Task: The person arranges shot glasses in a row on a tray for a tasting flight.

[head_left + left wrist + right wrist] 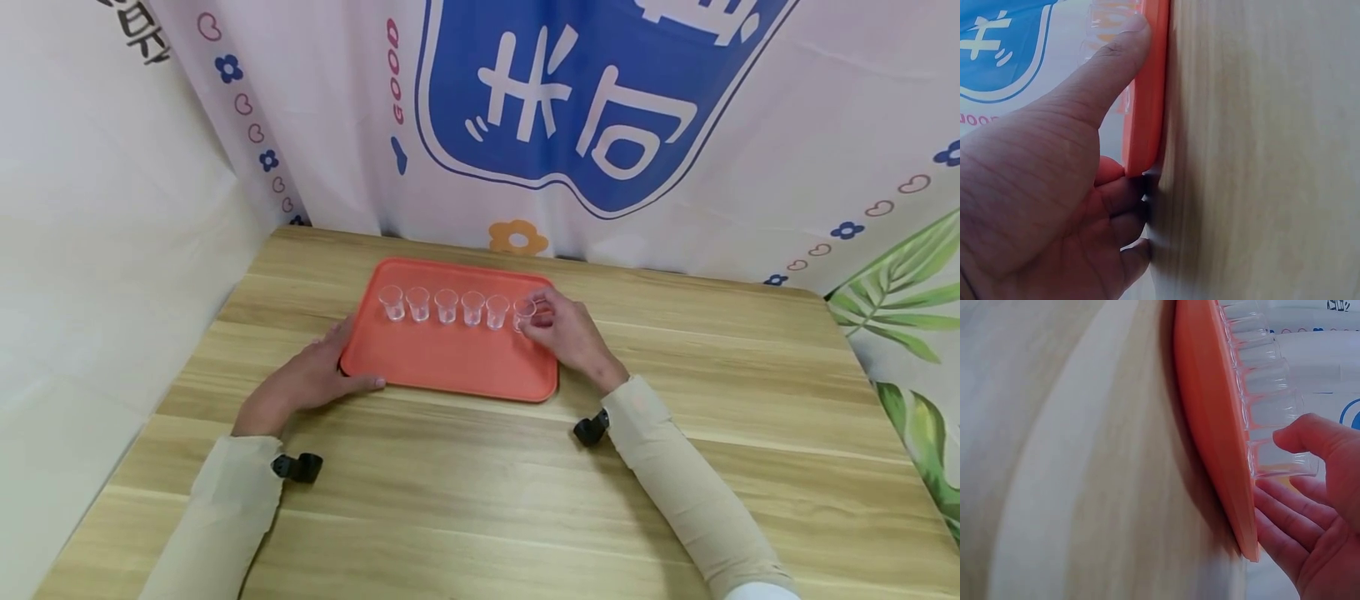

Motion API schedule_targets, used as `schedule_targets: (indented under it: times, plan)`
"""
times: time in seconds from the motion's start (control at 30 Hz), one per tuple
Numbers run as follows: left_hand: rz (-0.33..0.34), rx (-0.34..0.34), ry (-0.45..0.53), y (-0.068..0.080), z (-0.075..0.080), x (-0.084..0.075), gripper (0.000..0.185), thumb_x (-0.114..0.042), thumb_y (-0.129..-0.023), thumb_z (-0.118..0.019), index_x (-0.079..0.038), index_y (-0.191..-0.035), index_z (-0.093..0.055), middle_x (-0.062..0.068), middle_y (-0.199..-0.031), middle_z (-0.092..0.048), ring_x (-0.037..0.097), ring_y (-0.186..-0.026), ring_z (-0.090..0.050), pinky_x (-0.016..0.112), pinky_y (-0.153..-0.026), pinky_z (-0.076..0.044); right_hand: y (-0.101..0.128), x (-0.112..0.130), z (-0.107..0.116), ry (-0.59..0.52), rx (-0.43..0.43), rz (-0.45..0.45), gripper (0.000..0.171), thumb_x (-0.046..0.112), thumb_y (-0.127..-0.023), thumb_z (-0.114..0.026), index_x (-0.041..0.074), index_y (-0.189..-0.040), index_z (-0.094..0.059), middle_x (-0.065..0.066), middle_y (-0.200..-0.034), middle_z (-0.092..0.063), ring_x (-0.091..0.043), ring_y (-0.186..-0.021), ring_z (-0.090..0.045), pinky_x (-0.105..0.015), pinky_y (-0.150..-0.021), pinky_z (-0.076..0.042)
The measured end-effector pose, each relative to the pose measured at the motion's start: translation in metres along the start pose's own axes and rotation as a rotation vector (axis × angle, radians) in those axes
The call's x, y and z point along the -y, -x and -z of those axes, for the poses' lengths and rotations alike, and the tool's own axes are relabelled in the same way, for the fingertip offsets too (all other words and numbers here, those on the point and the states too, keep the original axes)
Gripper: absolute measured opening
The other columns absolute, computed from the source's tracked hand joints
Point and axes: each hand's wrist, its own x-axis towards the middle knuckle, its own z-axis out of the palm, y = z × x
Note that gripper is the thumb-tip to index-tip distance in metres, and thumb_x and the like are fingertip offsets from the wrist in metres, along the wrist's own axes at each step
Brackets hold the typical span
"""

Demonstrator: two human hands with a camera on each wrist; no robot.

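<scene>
An orange tray (450, 360) lies flat on the wooden table (480, 500). Across its far half stands a row of several small clear cups (446, 305), all upright. My left hand (326, 377) grips the tray's near-left corner: the thumb lies on the rim (1147, 94) and the fingers curl against the corner at the table. My right hand (561, 327) is at the row's right end, where thumb and fingers pinch the rightmost cup (523, 313). In the right wrist view the thumb curls over that cup (1279, 464), with the other fingers lying beside the tray's edge (1210, 425).
Printed cloth with a blue logo (585, 100) hangs close behind the table, and plain white cloth (97, 275) closes the left side. Bare wood lies in front of the tray and to its right. The table's right edge is near a leaf-print cloth (911, 333).
</scene>
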Motion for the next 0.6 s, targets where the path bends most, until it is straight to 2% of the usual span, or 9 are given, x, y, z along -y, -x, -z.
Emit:
schedule_targets:
  times: [0.27, 0.47, 0.6]
  plan:
    - [0.012, 0.012, 0.006, -0.002, 0.000, 0.005, 0.119, -0.062, -0.088, -0.074, -0.013, -0.167, 0.001, 0.024, -0.168, -0.012, 0.049, -0.150, -0.018, 0.069, -0.114, -0.025, 0.006, -0.001, 0.006, 0.027, -0.025, 0.014, 0.066, 0.016, -0.090, -0.081, 0.000, -0.145, -0.049, -0.017, -0.137, -0.061, -0.032, -0.120, -0.062, -0.044, -0.101, -0.052]
    - [0.041, 0.013, 0.012, 0.002, 0.007, 0.004, 0.120, -0.063, -0.092, -0.068, -0.005, -0.163, 0.010, 0.029, -0.166, -0.016, 0.049, -0.145, -0.031, 0.064, -0.113, -0.033, 0.015, -0.002, 0.011, 0.042, -0.040, 0.015, 0.085, 0.022, -0.088, -0.084, 0.005, -0.157, -0.037, -0.018, -0.155, -0.041, -0.038, -0.134, -0.047, -0.052, -0.103, -0.049]
    - [0.003, -0.042, -0.012, 0.003, 0.011, 0.002, 0.112, -0.061, -0.097, -0.062, -0.009, -0.164, 0.012, 0.024, -0.169, -0.009, 0.046, -0.150, -0.021, 0.063, -0.116, -0.026, 0.025, -0.004, 0.018, 0.116, -0.036, 0.013, 0.092, 0.035, -0.088, -0.084, 0.010, -0.159, -0.032, -0.013, -0.161, -0.032, -0.034, -0.144, -0.036, -0.055, -0.112, -0.039]
